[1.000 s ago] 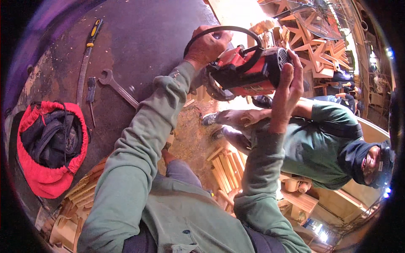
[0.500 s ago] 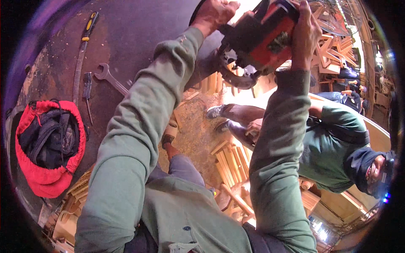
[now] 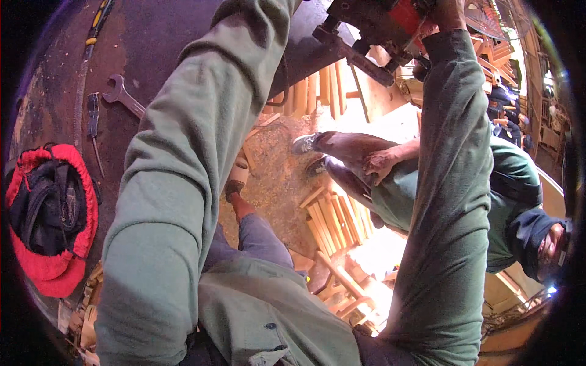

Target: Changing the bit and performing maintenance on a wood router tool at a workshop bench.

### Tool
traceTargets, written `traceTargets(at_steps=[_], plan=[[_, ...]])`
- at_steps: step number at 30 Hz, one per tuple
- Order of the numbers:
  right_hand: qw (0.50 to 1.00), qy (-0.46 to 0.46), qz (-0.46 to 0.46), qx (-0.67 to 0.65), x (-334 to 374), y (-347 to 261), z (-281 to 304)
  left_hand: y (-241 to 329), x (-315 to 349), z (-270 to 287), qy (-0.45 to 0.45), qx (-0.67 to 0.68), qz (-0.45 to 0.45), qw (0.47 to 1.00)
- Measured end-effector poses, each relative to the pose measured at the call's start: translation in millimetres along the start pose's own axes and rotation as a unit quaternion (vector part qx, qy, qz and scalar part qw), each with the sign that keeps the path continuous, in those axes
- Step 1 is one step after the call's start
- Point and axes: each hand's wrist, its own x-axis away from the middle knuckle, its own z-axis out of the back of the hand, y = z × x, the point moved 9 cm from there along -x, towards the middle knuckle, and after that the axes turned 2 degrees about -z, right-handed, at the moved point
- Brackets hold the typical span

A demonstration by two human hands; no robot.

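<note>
My right hand [image 3: 450,7] grips the red power tool [image 3: 381,21] raised overhead; left hand is out of frame, its fingers' state unknown. Wrench [image 3: 124,96] lies on dark table [image 3: 171,43].

Matt red plastic and dark metal power tool [image 3: 384,24]; dull steel wrench [image 3: 124,96]; rough, rusty-looking table [image 3: 159,43]

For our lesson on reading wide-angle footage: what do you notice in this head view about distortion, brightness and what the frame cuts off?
Head view: fisheye bending curves the dark metal table edge and leaves black corners; sunlit floor behind the wooden slats is blown out white, while the spanner side sits in dim shade; the red power tool runs off the top edge, the left hand out of frame, the right hand barely showing.
</note>
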Motion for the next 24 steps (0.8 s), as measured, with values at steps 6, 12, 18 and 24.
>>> traceTargets(at_steps=[6, 12, 18, 24], plan=[[1.000, -0.015, -0.023, 0.005, -1, 18, 3, 16, -8, -35, -0.093, -0.023, 0.000, 0.995], [0.998, -0.044, -0.023, -0.024, -8, -1, -17, -2, -3, -22, -0.031, -0.091, 0.009, 0.995], [0.997, -0.063, -0.041, -0.032, -14, 4, -24, 16, -10, -4, -0.213, 0.081, 0.111, 0.967], [0.993, -0.095, -0.050, -0.055, -17, -6, -50, -5, -9, -45, -0.290, 0.005, 0.124, 0.949]])
